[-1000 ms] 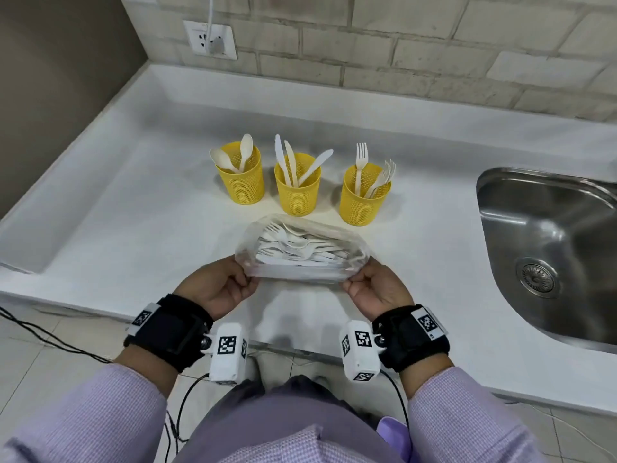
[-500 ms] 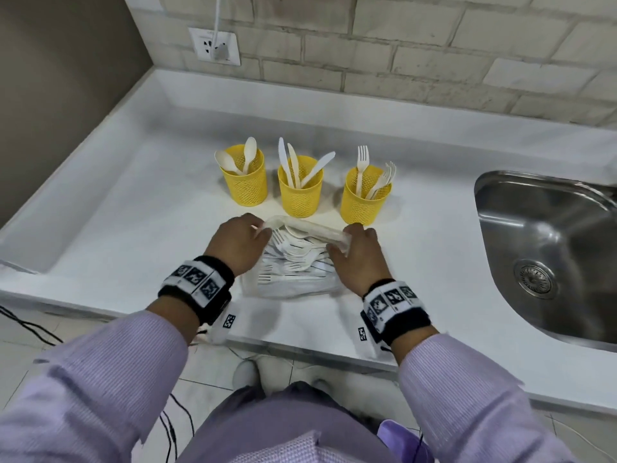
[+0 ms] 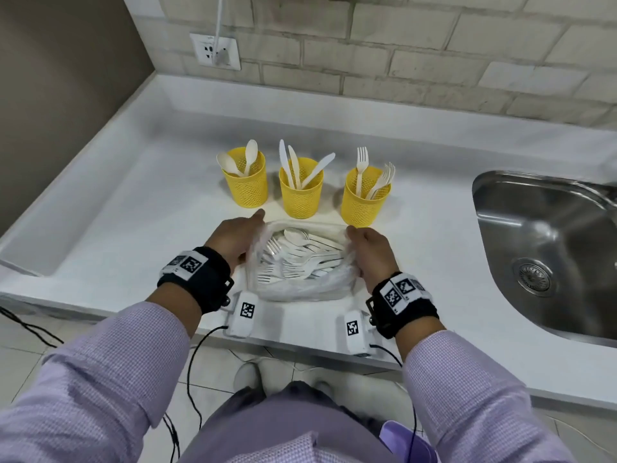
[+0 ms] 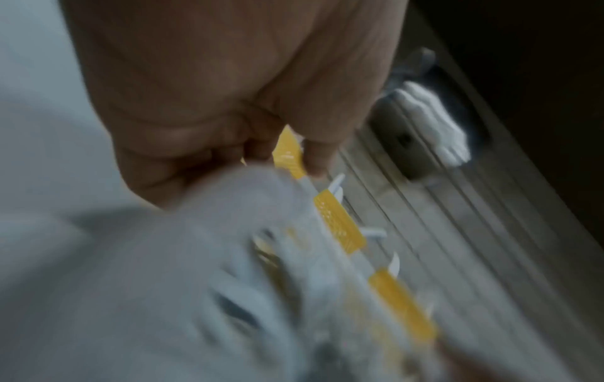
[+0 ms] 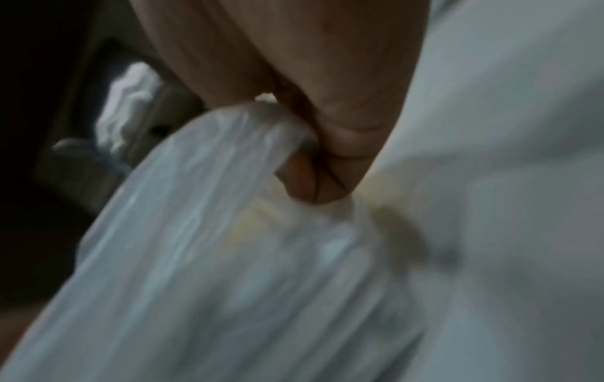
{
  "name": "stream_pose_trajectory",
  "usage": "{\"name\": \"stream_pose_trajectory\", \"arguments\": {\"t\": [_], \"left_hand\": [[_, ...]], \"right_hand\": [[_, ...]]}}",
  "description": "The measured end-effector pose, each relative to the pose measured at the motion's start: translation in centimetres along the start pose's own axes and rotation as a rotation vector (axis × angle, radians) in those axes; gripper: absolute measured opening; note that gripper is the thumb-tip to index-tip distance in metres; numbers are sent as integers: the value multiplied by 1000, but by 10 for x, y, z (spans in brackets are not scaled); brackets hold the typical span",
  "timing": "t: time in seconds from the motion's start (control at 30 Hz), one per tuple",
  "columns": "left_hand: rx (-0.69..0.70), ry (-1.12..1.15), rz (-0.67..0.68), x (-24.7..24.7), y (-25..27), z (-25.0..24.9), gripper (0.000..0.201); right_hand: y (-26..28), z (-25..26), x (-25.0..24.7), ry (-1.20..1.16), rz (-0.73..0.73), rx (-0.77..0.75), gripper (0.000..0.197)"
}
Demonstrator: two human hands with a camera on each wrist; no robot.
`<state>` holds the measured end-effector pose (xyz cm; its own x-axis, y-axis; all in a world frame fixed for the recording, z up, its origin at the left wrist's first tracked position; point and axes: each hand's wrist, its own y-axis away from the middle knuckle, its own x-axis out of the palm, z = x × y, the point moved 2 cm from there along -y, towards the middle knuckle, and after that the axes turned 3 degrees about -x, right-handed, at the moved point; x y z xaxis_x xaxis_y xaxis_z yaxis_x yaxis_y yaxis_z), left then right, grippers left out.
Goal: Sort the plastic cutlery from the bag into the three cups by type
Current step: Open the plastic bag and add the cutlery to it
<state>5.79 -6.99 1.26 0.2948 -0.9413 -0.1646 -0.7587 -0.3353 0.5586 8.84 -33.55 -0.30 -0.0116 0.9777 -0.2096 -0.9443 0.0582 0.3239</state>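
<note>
A clear plastic bag point(image 3: 302, 290) lies on the white counter point(image 3: 133, 228), its mouth spread wide. White plastic cutlery point(image 3: 300, 259), forks and spoons among it, shows inside. My left hand point(image 3: 238, 238) grips the bag's left edge and my right hand point(image 3: 369, 252) grips its right edge point(image 5: 248, 124). Behind the bag stand three yellow mesh cups: the left cup point(image 3: 246, 183) holds spoons, the middle cup point(image 3: 300, 188) holds knives, the right cup point(image 3: 365, 198) holds forks. The left wrist view is blurred but shows my curled fingers point(image 4: 202, 144) at the bag point(image 4: 163, 284).
A steel sink point(image 3: 547, 248) is set into the counter at the right. A wall socket point(image 3: 215, 51) with a white cable sits on the brick wall behind. The counter's front edge runs just under my wrists, with tiled floor below.
Both hands turned over from holding the bag up by its near side and came down onto it; since then they have pulled its mouth apart, exposing the cutlery.
</note>
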Motion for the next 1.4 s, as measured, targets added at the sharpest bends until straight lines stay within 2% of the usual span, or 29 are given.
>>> {"name": "stream_pose_trajectory", "arguments": {"t": [0.03, 0.13, 0.17, 0.23, 0.3, 0.37, 0.43, 0.47, 0.5, 0.57, 0.6, 0.67, 0.7, 0.77, 0.83, 0.9, 0.97, 1.0, 1.03, 1.07, 1.13, 1.2, 1.3, 1.33, 1.4], "left_hand": [[94, -145, -16, -1, 4, -5, 45], [381, -570, -8, 2, 10, -10, 21], [435, -627, -26, 3, 9, -9, 16], [488, -628, -78, 4, 6, -15, 21], [408, -534, -103, 4, 3, -19, 27], [194, -313, -70, 1, -6, -15, 31], [-32, -30, -21, -2, -7, -7, 43], [-69, 11, -32, -3, -11, -4, 53], [-58, -16, -46, -5, -16, -2, 58], [74, -295, -108, -8, -6, -8, 52], [143, -441, -132, -10, 0, -8, 49], [273, -610, -154, -12, 14, -3, 45], [353, -669, -174, -10, 24, -2, 39], [457, -751, -231, -5, 31, 6, 25], [468, -711, -267, -1, 29, 11, 22], [337, -499, -248, -1, 24, 11, 33], [77, -61, -137, -2, 14, 15, 30], [-76, 213, -42, -2, 10, 20, 24], [-204, 418, 21, -2, 11, 24, 20], [-264, 483, 45, -3, 14, 26, 21], [-251, 390, -3, -3, 16, 23, 27], [-140, 133, -107, -8, 18, 19, 37], [6, -215, -115, -19, 38, 24, 58], [29, -286, -127, -23, 46, 29, 59], [63, -368, -136, -25, 59, 38, 43]], "right_hand": [[2, 3, -2, 115, -3, -83, 22], [5, 4, 2, 366, 12, -241, 40], [5, 4, 4, 411, 7, -280, 38], [6, 6, 5, 352, -46, -302, 19], [4, 7, 2, 66, -87, -169, 29], [5, 6, 2, -216, -47, 42, 32], [0, 0, 0, -195, 9, 144, 37], [-4, -2, -3, -125, 2, 129, 41], [-6, -2, -6, -46, -36, 69, 42], [-2, 5, -12, 102, -90, -75, 29], [2, 8, -14, 218, -87, -140, 31], [14, 8, -17, 431, -59, -199, 46], [17, 8, -19, 475, -65, -228, 44], [20, 7, -16, 479, -93, -268, 25], [20, 8, -9, 387, -100, -281, 10], [13, 4, -4, 98, -78, -155, 14], [2, -9, -2, -324, 14, 124, 15], [-5, -19, -1, -430, 39, 229, 11], [-10, -27, -1, -415, 41, 276, 12], [-15, -34, 0, -366, 54, 292, 15], [-12, -32, 0, -225, 26, 244, 20], [-4, -20, -3, -50, -52, 92, 23], [17, -8, -12, 246, -32, -33, 37], [24, -7, -16, 320, 5, -40, 42], [36, -9, -18, 424, 69, -69, 41]]}}
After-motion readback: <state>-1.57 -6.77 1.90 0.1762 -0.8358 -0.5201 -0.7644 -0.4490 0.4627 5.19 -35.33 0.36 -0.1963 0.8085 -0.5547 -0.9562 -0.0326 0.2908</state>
